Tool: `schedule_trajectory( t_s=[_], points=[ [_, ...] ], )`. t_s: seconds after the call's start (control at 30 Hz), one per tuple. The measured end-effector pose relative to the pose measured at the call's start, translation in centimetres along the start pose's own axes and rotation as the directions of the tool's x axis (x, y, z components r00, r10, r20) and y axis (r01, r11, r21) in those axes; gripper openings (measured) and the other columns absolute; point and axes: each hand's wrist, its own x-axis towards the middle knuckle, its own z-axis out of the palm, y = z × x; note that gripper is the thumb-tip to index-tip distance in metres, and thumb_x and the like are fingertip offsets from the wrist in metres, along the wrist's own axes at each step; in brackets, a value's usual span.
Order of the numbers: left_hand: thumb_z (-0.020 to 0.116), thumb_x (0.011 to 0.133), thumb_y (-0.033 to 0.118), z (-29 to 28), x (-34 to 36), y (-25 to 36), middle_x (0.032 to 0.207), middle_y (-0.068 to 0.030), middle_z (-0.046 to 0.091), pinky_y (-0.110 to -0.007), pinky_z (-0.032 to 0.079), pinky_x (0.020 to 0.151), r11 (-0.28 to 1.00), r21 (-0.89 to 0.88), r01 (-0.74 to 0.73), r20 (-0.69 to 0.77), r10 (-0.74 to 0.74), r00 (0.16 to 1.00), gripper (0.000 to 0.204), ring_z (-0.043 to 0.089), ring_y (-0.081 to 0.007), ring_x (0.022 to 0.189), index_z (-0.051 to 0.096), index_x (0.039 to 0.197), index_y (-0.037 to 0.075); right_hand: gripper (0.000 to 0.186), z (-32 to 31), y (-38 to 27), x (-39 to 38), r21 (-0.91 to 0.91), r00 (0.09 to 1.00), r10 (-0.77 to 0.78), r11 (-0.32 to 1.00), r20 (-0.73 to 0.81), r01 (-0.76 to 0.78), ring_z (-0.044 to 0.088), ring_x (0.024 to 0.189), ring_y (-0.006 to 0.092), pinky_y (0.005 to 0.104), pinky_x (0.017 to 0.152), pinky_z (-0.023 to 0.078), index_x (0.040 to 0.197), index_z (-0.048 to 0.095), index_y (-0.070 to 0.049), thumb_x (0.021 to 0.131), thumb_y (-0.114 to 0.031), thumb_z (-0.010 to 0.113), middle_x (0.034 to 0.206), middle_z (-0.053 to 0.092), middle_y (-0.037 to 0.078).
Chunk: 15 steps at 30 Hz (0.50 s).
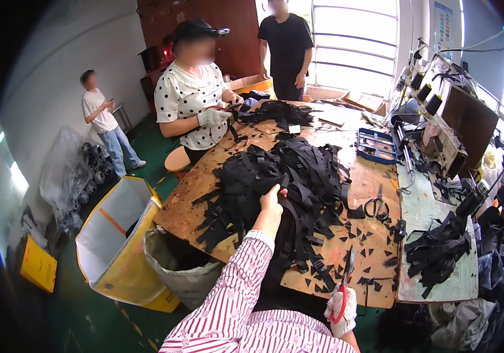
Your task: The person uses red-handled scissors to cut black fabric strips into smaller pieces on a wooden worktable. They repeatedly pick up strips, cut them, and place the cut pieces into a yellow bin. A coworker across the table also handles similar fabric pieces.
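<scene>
A large tangled heap of black webbing straps [252,170] covers the middle of the wooden table [178,212]. My left hand [271,201], bare, reaches into the heap with its fingers closed on a black strap; part of the grip is hidden from view. Straps hang from the heap over the near edge of the table. In a white glove, my right hand [346,320] is closed around the red handles of a pair of scissors [340,303] at the table's near edge. The blades point up and away, over small black offcuts [362,270].
Black-handled scissors [377,207] lie right of the heap, near a blue tray [377,146]. A sewing machine [443,144] stands at right. A yellow-and-white bag [116,235] and a grey sack [181,267] stand at left. A gloved co-worker [196,106] works across the table; two other people stand farther back.
</scene>
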Motion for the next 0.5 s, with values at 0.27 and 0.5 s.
schedule_trajectory(
  t_s=[0.27, 0.5],
  points=[
    [0.066, 0.082, 0.009, -0.9, -8.6, 3.7, 0.079, -0.0095, 0.065, -0.033, 0.053, 0.062, 0.987, 0.138, 0.08, 0.288, -0.117, 0.951, 0.012, 0.061, -0.0206, 0.062, 0.06, 0.091, 0.004, 0.023, 0.4, 0.1, -0.1, -0.02, 0.996, -0.083, 0.996, 0.013, 0.084, 0.043, 0.035, 0.0113, 0.0223, 0.031, 0.03, 0.091, 0.047, -0.005, 0.084, -0.027, 0.052, 0.055, 0.046, 0.002],
    [0.068, 0.079, 0.006, -1.3, -17.5, 3.9, 0.076, -0.0067, 0.066, -0.031, 0.051, 0.063, 0.911, 0.267, -0.315, 0.715, 0.032, 0.699, 0.011, 0.063, -0.0173, 0.061, 0.064, 0.089, 0.002, 0.027, 0.6, -1.1, -0.3, -0.146, 0.993, -0.069, 0.986, 0.098, 0.083, 0.046, 0.043, 0.0108, 0.0232, 0.04, 0.038, 0.104, 0.043, -0.004, 0.08, -0.007, 0.054, 0.066, 0.046, 0.003]
  ],
)
